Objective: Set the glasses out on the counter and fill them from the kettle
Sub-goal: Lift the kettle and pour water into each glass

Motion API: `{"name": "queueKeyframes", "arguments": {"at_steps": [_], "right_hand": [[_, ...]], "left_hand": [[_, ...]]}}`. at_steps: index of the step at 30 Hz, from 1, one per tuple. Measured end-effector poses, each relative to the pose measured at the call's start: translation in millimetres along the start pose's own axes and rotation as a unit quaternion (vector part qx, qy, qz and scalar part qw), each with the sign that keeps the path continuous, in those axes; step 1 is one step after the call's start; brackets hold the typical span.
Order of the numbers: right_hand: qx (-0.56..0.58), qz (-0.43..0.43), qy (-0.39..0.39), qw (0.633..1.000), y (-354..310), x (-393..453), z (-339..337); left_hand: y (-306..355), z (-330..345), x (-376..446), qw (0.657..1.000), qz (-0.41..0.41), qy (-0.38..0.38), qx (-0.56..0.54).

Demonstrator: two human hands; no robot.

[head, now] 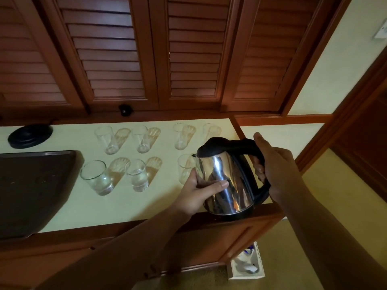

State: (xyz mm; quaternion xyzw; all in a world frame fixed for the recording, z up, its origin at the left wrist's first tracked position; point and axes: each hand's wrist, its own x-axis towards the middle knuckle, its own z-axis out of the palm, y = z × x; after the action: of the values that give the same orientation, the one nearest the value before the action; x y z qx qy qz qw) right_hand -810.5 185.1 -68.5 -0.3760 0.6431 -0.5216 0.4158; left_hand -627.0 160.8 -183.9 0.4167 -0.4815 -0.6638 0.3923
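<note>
Both my hands hold a steel kettle (225, 181) with a black lid and handle above the counter's front right corner. My right hand (274, 164) grips the black handle. My left hand (199, 191) presses against the shiny body from the left. Several clear glasses stand in two rows on the pale counter (125, 206). The front-row glasses at the left (95, 177) and middle (138, 175) show water at the bottom. A third front glass (185, 167) is partly hidden behind the kettle, just under its spout. The back-row glasses (105, 140) look empty.
A dark tray (35, 185) lies at the counter's left. The black kettle base (30, 136) sits at the back left. Louvred wooden doors (188, 59) rise behind the counter. A white box (247, 264) with items sits on the floor below the counter's right end.
</note>
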Motion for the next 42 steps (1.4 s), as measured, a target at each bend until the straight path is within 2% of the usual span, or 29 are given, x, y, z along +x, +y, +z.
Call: {"name": "queueKeyframes", "arguments": {"at_steps": [17, 42], "right_hand": [[-0.082, 0.009, -0.061, 0.995, -20.1, 1.7, 6.4], [-0.086, 0.01, -0.061, 0.994, -23.1, -3.8, 8.6]], "left_hand": [[-2.9, -2.0, -5.1, 1.0, -0.023, -0.014, -0.016], [7.0, -4.5, -13.4, 0.998, -0.042, -0.033, -0.023]]}}
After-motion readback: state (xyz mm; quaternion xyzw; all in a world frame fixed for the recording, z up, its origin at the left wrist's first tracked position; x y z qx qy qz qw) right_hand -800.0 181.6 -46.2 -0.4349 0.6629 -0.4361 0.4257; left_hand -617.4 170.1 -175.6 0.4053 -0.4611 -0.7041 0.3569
